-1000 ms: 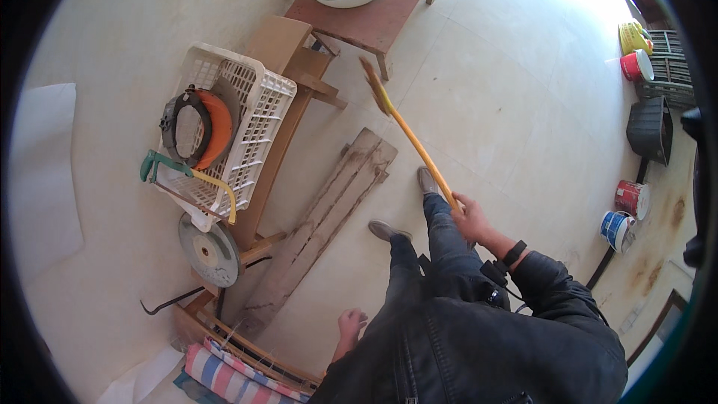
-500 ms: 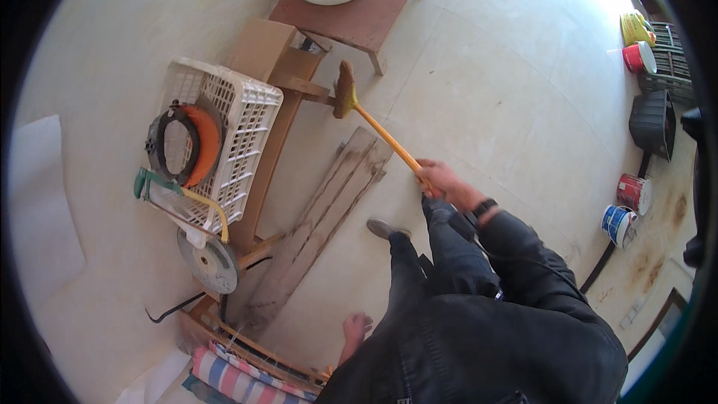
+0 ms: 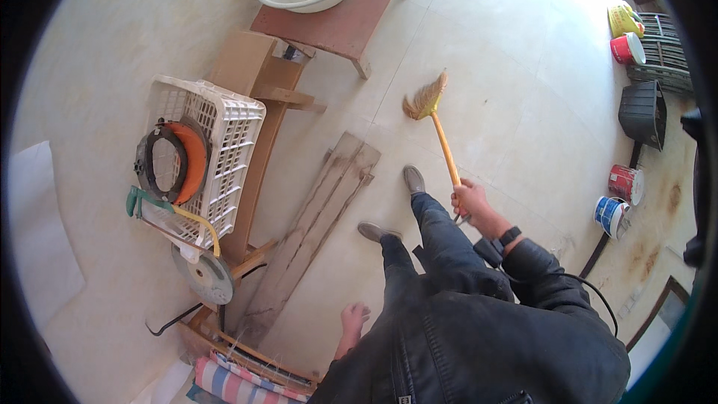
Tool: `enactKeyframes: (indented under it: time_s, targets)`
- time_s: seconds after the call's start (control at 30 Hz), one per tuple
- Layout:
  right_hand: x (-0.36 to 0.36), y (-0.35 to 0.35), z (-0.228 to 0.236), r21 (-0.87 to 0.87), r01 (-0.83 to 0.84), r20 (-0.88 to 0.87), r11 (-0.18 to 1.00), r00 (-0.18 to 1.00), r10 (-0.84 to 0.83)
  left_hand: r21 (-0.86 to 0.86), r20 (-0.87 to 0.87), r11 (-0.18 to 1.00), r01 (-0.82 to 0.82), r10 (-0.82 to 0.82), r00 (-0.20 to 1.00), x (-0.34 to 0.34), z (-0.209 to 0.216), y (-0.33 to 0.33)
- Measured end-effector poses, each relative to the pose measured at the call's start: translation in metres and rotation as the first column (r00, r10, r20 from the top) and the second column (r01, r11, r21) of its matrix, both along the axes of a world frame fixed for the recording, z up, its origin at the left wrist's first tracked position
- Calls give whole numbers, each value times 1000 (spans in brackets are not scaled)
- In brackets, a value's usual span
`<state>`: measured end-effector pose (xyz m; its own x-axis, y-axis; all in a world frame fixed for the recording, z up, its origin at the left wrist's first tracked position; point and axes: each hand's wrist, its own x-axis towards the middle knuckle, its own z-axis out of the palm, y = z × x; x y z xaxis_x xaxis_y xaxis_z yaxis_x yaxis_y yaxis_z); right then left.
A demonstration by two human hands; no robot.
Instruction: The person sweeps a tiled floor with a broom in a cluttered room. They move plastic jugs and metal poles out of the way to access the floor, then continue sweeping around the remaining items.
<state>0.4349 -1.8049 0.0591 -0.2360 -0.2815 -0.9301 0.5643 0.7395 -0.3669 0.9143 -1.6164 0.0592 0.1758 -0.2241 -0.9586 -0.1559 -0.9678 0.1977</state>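
My right hand (image 3: 470, 199) is wrapped round the yellow handle of a straw broom (image 3: 444, 142). The broom points away from me, and its tan, fanned bristle head is over the pale floor; I cannot tell whether the bristles touch it. My left hand (image 3: 354, 319) hangs low beside my body with nothing in it, its fingers loosely bent. Nearest to that hand is a long grooved wooden board (image 3: 307, 232), which lies slantwise on the floor to the left of my feet.
On the left, a white plastic crate (image 3: 235, 153) holds an orange and black item, with a green-handled saw (image 3: 196, 220) in front. A grey disc (image 3: 203, 275) stands below. Ahead, a reddish table (image 3: 329, 34) bears a white basin (image 3: 308, 1). Buckets (image 3: 626, 183) and a black bin (image 3: 642, 114) line the right.
My right hand has swung the broom rightward, off from beside the wooden frame to over the floor. Its bristles have fanned out. My right foot has come into view ahead.
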Motion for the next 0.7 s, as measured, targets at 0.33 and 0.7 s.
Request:
enactKeyframes:
  time_s: [0.33, 0.7]
  targets:
    - [6, -53, -24, -160, -100, 219, 982, 966, 135, 25, 60, 1000, -16, 14, 998, -7, 15, -13]
    - [21, -17, -1, -82, -98, -69, 992, 993, 92, -13, 7, 1000, -2, 2, 1000, -19, 5, -5]
